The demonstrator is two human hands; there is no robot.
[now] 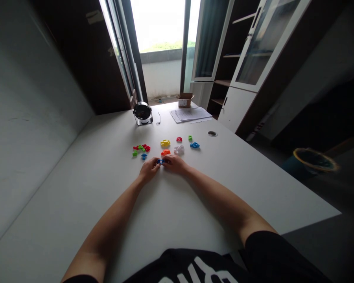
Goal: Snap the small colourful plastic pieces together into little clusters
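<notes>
At white desk — left hand, right hand fingers clamped on blue piece; shirt lettering unreadable.

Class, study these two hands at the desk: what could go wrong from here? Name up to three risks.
The blue piece is tiny and sits between the left hand and right hand, so it might slip and get lost among the other pieces. The orange piece lies just ahead of the hands, so a knuckle might knock it out of place.
</notes>
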